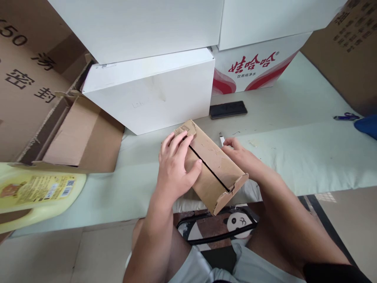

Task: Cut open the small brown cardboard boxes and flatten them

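A small brown cardboard box (216, 155) lies aslant at the table's front edge, its near end jutting past it. A dark narrow gap runs along the top between its flaps, and the near end flap has a torn rim. My left hand (178, 163) holds the box from the left, palm at its side, fingers and thumb curved over the top. At the box's right side, my right hand (240, 155) rests low with curled fingers closed on a small white box cutter (221, 138). Its metal tip points away from me; the box hides part of this hand.
White cartons (150, 98) stand stacked behind, beside a red-lettered carton (256, 67). A black phone (228, 109) lies before them. Left are an open cardboard box (103, 137) and a yellow jug (44, 192); right, purple-handled scissors (346, 116) and a blue object (366, 126). A panda-patterned stool (235, 224) sits below.
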A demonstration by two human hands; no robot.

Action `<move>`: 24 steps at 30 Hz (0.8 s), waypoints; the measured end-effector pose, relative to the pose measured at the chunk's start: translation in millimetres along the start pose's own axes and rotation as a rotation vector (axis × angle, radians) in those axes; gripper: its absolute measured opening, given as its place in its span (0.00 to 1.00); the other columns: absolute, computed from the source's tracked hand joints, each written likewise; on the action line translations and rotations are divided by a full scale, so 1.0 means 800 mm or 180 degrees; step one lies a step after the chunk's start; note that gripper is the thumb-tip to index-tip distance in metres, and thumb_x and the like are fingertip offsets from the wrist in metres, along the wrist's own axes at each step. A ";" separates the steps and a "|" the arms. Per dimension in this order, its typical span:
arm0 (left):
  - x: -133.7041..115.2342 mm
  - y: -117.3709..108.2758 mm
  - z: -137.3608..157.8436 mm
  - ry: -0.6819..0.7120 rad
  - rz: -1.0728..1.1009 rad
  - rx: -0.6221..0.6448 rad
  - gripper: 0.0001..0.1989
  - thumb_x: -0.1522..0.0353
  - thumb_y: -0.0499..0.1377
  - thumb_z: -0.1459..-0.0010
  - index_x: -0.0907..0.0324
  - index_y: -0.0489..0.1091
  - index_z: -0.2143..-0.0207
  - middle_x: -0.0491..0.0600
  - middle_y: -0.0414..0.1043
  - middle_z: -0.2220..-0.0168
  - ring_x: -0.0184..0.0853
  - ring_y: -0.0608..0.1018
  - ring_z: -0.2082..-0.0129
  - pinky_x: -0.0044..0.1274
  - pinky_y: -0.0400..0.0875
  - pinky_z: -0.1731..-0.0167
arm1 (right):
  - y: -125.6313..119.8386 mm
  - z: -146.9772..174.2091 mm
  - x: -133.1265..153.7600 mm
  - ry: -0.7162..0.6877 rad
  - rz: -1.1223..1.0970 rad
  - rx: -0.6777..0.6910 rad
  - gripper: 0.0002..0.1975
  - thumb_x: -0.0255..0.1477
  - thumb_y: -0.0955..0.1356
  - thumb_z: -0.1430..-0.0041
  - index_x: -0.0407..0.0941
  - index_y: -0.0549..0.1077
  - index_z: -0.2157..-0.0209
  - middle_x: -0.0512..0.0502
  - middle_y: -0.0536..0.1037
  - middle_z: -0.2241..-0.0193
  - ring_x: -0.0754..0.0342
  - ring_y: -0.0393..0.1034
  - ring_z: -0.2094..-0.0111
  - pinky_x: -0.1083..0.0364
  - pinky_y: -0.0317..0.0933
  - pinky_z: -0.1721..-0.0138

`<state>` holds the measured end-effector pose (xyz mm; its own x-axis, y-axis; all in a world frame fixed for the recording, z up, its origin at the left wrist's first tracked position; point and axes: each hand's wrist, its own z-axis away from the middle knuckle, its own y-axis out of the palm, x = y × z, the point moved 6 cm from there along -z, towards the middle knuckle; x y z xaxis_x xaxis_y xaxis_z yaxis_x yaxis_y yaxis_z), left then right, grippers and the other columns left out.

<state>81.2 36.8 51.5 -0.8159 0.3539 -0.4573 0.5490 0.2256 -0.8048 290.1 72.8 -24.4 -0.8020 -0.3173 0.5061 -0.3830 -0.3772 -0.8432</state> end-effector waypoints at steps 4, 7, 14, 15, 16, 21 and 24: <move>0.000 0.000 0.001 -0.0002 -0.0017 0.0015 0.28 0.63 0.57 0.38 0.61 0.67 0.37 0.58 0.67 0.34 0.56 0.62 0.31 0.50 0.58 0.32 | 0.019 -0.007 -0.017 0.0068 0.0053 -0.0008 0.13 0.27 0.68 0.44 0.48 0.70 0.56 0.35 0.66 0.42 0.41 0.71 0.50 0.48 0.70 0.55; 0.000 0.000 0.002 0.0042 -0.0005 0.0011 0.28 0.63 0.58 0.38 0.60 0.66 0.36 0.58 0.67 0.33 0.55 0.61 0.30 0.50 0.58 0.31 | 0.027 -0.008 -0.024 -0.0004 0.0077 -0.0043 0.14 0.28 0.70 0.44 0.47 0.69 0.56 0.33 0.65 0.42 0.37 0.66 0.41 0.44 0.68 0.46; -0.001 -0.002 0.008 0.0069 0.0131 0.0122 0.16 0.64 0.59 0.37 0.52 0.72 0.47 0.55 0.51 0.26 0.56 0.52 0.26 0.53 0.53 0.31 | 0.028 -0.005 -0.027 -0.0004 0.0149 0.0304 0.20 0.32 0.72 0.45 0.46 0.72 0.50 0.31 0.62 0.37 0.32 0.61 0.35 0.39 0.62 0.37; -0.001 -0.002 0.009 0.0075 0.0145 0.0177 0.12 0.63 0.59 0.37 0.53 0.73 0.52 0.54 0.46 0.25 0.58 0.49 0.25 0.54 0.52 0.31 | 0.027 -0.004 -0.027 -0.0010 0.0158 0.0331 0.22 0.33 0.73 0.46 0.46 0.72 0.49 0.30 0.61 0.36 0.32 0.59 0.33 0.38 0.61 0.36; 0.000 -0.003 0.010 0.0082 0.0158 0.0230 0.09 0.63 0.60 0.37 0.53 0.74 0.55 0.53 0.43 0.24 0.59 0.47 0.24 0.55 0.52 0.31 | 0.025 -0.003 -0.026 -0.0035 0.0158 0.0320 0.24 0.34 0.73 0.46 0.46 0.72 0.48 0.30 0.61 0.35 0.31 0.58 0.32 0.38 0.60 0.35; 0.004 -0.010 0.011 0.0072 0.0179 0.0328 0.08 0.64 0.62 0.39 0.54 0.76 0.59 0.53 0.42 0.25 0.59 0.47 0.25 0.53 0.54 0.30 | 0.009 -0.001 -0.023 -0.0234 0.0049 -0.0116 0.21 0.34 0.71 0.42 0.46 0.72 0.47 0.29 0.60 0.35 0.31 0.58 0.32 0.34 0.59 0.35; 0.004 -0.011 0.011 0.0086 0.0115 0.0410 0.11 0.62 0.63 0.40 0.53 0.78 0.55 0.51 0.41 0.25 0.62 0.46 0.25 0.56 0.51 0.30 | 0.001 0.000 -0.023 -0.0330 -0.0011 -0.0492 0.16 0.31 0.68 0.40 0.46 0.72 0.50 0.29 0.64 0.37 0.31 0.62 0.34 0.32 0.61 0.38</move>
<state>72.4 28.3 53.6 -0.7898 0.3844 -0.4779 0.5486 0.0945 -0.8307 304.6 78.7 -34.4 -0.7519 -0.4073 0.5184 -0.4580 -0.2429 -0.8551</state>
